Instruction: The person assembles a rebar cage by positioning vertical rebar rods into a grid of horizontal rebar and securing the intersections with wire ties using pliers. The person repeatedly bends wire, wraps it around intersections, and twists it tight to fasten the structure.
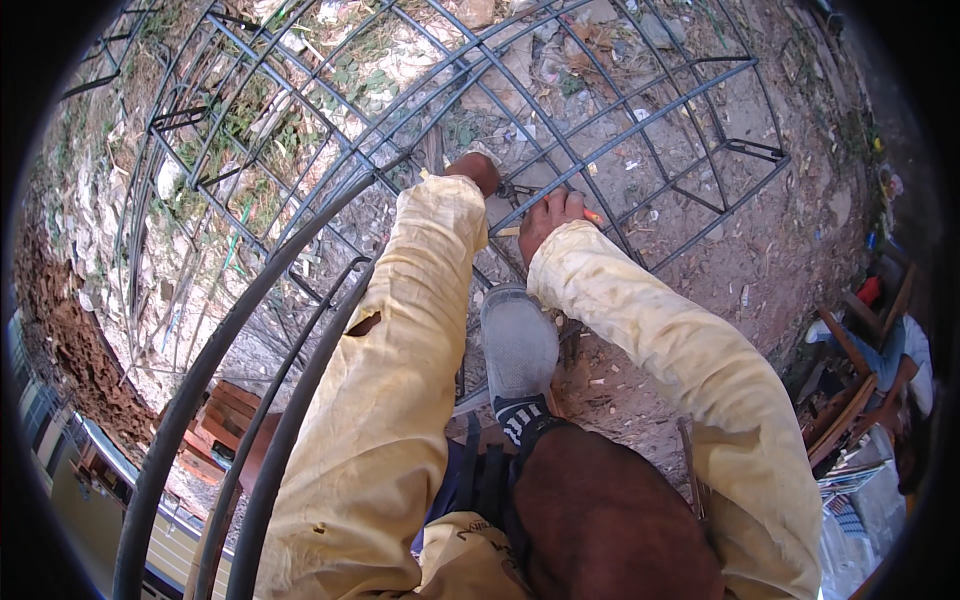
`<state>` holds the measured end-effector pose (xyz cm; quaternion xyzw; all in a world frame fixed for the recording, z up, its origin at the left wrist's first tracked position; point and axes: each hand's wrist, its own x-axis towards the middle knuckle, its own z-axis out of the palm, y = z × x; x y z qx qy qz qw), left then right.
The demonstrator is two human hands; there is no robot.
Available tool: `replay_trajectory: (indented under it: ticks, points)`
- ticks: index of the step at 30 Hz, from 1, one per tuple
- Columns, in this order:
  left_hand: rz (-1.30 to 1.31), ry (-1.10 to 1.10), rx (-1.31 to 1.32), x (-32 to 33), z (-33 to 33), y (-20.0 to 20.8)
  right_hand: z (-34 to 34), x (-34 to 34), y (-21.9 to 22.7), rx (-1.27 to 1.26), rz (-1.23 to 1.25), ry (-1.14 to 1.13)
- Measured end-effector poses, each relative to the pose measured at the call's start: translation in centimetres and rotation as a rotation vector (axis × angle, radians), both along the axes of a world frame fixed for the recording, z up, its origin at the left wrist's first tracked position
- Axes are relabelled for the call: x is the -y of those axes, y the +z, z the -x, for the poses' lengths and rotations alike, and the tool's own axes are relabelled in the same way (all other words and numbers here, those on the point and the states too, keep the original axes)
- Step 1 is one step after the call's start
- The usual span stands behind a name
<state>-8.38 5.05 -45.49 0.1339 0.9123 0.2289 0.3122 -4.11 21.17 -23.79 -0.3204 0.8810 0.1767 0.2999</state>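
We see the left hand (474, 171) at twelve o'clock, fingers curled shut on a bar of the rebar cage (640, 110). The right hand (549, 216), at one o'clock, has its fingers closed around a small orange-tipped tool (590, 214). A grey shoe (518, 345) rests just below both hands.

You are wearing the single head camera, and it is looking steeply down from above your own arms, facing forward and away from you over the rebar cage (560, 110) lying on the dirt ground (760, 250). It is sitting close to your sleeves at the near edge, while the fisheye lens is bending the far bars toward the rim.
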Motion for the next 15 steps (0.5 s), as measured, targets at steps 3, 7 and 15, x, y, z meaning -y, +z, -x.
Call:
replay_trajectory:
  ticks: [3, 7, 15]
  points:
    - [0.064, -0.051, 0.091, 0.6, 0.0, 0.5, 0.6, 1.8, 3.5, 0.058, 0.19, -0.565]
    - [0.117, -0.089, 0.18, -0.4, 0.7, 1.2, 1.0, 0.1, 2.4, 0.083, 0.125, -0.432]
    - [0.044, -0.224, 0.039, 0.4, 0.8, 0.8, 4.0, -0.4, 2.4, 0.486, 0.027, -0.377]
